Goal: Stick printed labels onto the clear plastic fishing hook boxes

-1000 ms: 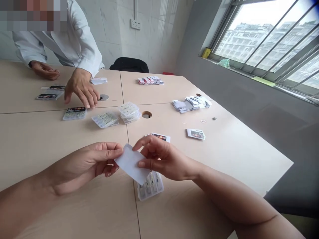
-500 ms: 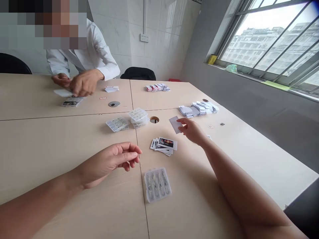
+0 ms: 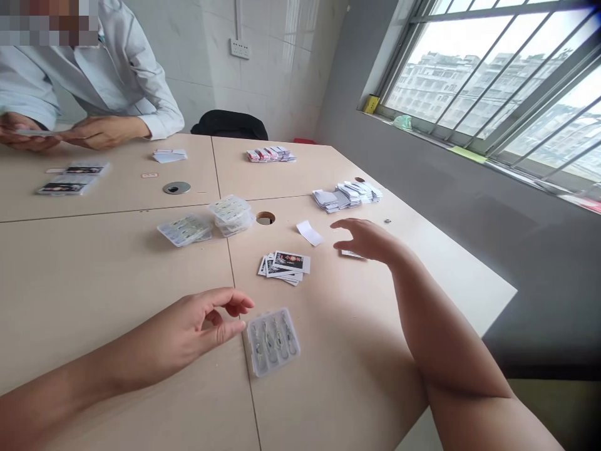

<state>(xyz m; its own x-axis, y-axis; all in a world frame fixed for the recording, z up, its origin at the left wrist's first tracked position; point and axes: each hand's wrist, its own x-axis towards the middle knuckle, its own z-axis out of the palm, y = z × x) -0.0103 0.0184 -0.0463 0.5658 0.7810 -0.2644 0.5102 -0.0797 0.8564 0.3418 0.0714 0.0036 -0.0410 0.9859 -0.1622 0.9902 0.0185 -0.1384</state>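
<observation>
My left hand (image 3: 206,326) is open, thumb and fingers apart, just left of a clear plastic box (image 3: 273,343). Inside the closed box, slim metallic pieces lie side by side in compartments. Nothing is in my right hand (image 3: 369,240), which hovers open over the table with its fingers apart. Left of its fingertips lies a small creased white paper (image 3: 308,233). A partly covered card (image 3: 353,254) shows under that hand. Beyond the box is a loose pile of black-and-white printed cards (image 3: 285,268).
Stacked clear boxes (image 3: 231,216) stand left of a round table hole (image 3: 265,218). Folded white papers (image 3: 348,196) lie farther right, and red-and-white packets (image 3: 271,154) farther back. Across the table, a person in a white shirt (image 3: 107,81) holds a flat item near two labelled boxes (image 3: 74,178).
My right hand has let go of the white paper, which now lies on the table, and moved right of it. My left hand has opened wider and come nearer the box. The view has shifted right.
</observation>
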